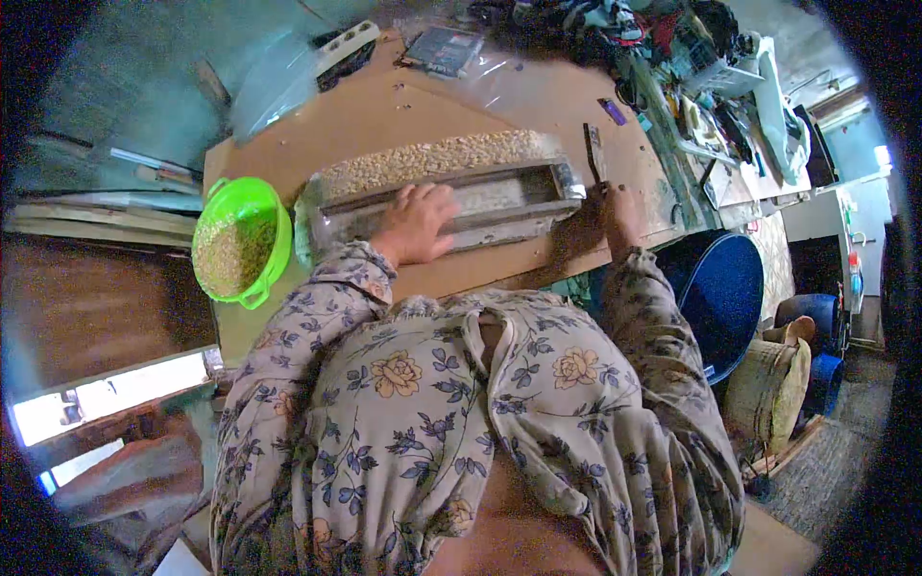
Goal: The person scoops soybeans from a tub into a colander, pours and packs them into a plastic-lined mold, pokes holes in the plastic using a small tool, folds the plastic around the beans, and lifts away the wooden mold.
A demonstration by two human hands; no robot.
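Note:
A long wooden trough-like frame [480, 228] lies on the brown table [384, 104], with a band of pale grain-like pieces [432, 161] along its far side. My left hand [419, 223] rests on the frame's near left part, fingers spread and pointing away from me. To the right of the frame, my right hand [619, 213] is closed round the near end of a dark narrow tool [594, 154], which points away from me. Left of the frame is a bright green plastic colander [280, 240] with pale and brownish grains inside.
A flat dark case [443, 51] and clear plastic lie at the table's back. A purple lighter-like item [612, 111] is near the right edge, beside heaped clutter. A dark blue barrel [722, 302] and a filled sack [765, 389] stand at right.

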